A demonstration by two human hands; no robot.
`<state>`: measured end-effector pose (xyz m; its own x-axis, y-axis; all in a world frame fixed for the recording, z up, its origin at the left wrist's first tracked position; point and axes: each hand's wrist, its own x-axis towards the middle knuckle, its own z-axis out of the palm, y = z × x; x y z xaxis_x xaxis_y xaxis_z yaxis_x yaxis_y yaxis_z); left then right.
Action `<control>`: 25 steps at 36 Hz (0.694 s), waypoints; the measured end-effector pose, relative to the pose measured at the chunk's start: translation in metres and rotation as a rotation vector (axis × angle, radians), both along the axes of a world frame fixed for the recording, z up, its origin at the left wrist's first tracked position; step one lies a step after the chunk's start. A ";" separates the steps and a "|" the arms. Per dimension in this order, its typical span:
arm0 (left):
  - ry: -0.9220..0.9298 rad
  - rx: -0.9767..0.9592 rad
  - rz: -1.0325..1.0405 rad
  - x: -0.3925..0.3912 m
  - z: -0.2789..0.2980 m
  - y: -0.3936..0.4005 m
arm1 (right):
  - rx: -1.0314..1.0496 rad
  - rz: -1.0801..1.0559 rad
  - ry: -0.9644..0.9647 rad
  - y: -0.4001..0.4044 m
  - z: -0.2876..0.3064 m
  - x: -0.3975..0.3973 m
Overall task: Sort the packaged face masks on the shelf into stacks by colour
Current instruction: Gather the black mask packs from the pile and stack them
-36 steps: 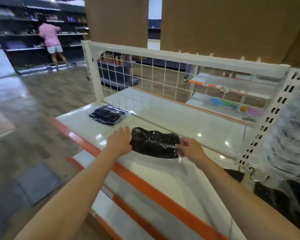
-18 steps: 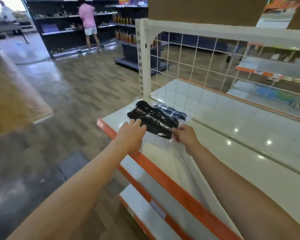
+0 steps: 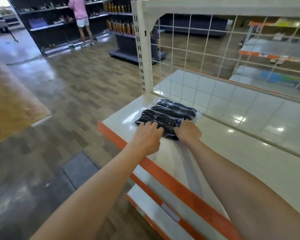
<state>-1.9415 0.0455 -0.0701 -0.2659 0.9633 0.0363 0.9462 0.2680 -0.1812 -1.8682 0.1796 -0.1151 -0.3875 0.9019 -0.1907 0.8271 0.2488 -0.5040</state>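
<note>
1. Both bare forearms reach forward and converge, the left from the lower left, the right from the lower right.
2. The left hand [image 3: 146,138] lies palm down, knuckles up, fingers extended forward and pressing flat on the pack of black masks [image 3: 168,113].
3. The right hand [image 3: 188,131] sits just beside it, fingers curled down onto the pack's near edge.

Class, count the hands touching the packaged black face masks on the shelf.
2. The left hand rests on the near left edge of the black mask packs; the right hand is on their near right edge. How many packs are stacked is unclear.
</note>
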 end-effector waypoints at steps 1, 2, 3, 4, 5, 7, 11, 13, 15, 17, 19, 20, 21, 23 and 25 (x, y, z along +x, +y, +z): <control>0.000 0.007 -0.006 0.001 0.001 0.000 | 0.036 -0.013 -0.016 0.000 -0.001 0.003; -0.002 0.012 -0.010 0.002 0.002 0.001 | 0.059 -0.020 -0.023 0.000 -0.003 0.006; -0.004 0.014 -0.013 0.004 0.003 0.001 | 0.075 -0.023 -0.021 0.000 -0.004 0.010; -0.003 0.011 -0.016 0.006 0.003 0.001 | 0.083 -0.019 -0.009 0.001 -0.004 0.014; -0.001 0.003 -0.019 0.009 0.004 0.002 | 0.082 -0.013 0.009 0.001 -0.005 0.018; 0.006 -0.018 -0.021 0.015 0.005 0.002 | 0.081 0.000 0.054 0.003 -0.004 0.026; 0.021 -0.032 -0.042 0.032 0.008 0.002 | 0.130 0.056 0.067 0.002 0.004 0.049; 0.031 -0.039 -0.054 0.043 0.010 0.004 | 0.160 0.118 0.023 0.003 0.010 0.064; 0.047 -0.046 -0.072 0.057 0.013 0.007 | 0.181 0.171 -0.020 0.004 0.015 0.079; 0.058 -0.060 -0.095 0.073 0.017 0.012 | 0.195 0.222 -0.057 0.005 0.021 0.098; 0.056 -0.075 -0.111 0.092 0.021 0.017 | 0.193 0.258 -0.070 0.005 0.027 0.119; 0.050 -0.078 -0.117 0.101 0.023 0.020 | 0.189 0.273 -0.064 0.005 0.030 0.132; 0.043 -0.080 -0.124 0.110 0.024 0.022 | 0.183 0.289 -0.056 0.006 0.034 0.145; 0.031 -0.090 -0.140 0.130 0.027 0.026 | 0.179 0.331 -0.055 0.007 0.039 0.174; 0.039 -0.106 -0.168 0.150 0.028 0.031 | 0.194 0.374 -0.071 0.008 0.046 0.205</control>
<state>-1.7911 0.0768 -0.0417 -0.1012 0.9930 -0.0606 0.9677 0.0841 -0.2375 -1.6633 0.1876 -0.0691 -0.6870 0.7233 -0.0693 0.6925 0.6229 -0.3639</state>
